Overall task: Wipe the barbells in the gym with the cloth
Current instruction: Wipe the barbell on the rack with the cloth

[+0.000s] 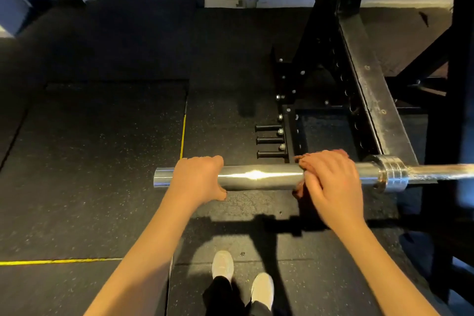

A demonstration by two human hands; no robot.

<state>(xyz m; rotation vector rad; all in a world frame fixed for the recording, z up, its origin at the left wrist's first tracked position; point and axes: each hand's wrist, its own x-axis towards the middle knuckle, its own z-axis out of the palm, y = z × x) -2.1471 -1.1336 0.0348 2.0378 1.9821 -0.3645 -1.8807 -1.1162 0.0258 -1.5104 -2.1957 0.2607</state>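
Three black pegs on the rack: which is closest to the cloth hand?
The bottom peg, just left of the right hand; the other two sit farther up.

Both forearms bare, stretched forward. Left hand [197, 178] curled over barbell sleeve [259, 177], thumb underneath. Right hand [331, 187] well apart to its right, fingers wrapped over cloth [298, 194] on same sleeve.

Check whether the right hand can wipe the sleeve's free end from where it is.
Probably not yet. The right hand, holding the cloth, has bare sleeve clear ahead of it, but the left hand grips the sleeve just short of the free end and blocks the slide there.
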